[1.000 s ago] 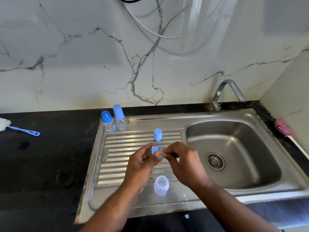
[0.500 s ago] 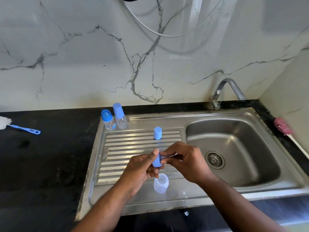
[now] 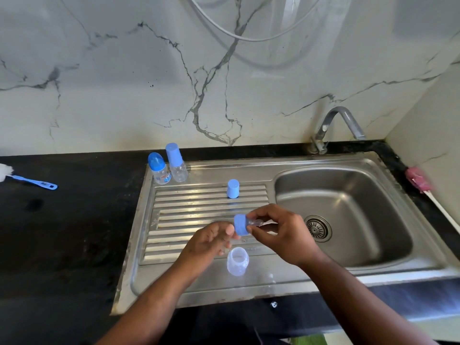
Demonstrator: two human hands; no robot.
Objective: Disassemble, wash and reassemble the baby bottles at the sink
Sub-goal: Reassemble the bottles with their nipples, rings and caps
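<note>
Baby bottle body (image 3: 237, 261), clear smooth plastic with its mouth open, stands upright on the ridged steel drainboard (image 3: 189, 215) just below both hands. Right hand (image 3: 281, 235) pinches the round blue collar ring (image 3: 241, 224) with its clear teat. Left hand (image 3: 209, 241) is relaxed, fingertips beside the ring. Beyond the hands stands a tapered blue cap (image 3: 233, 188), then capped bottles (image 3: 177, 168) far left. The basin (image 3: 353, 195) lies right of the right hand.

A blue collar ring (image 3: 241, 227) with clear teat (image 3: 255, 222) is being pinched sideways in the right hand (image 3: 281, 235), an open clear bottle (image 3: 237, 262) being stood upright just below the left hand (image 3: 209, 242).
</note>
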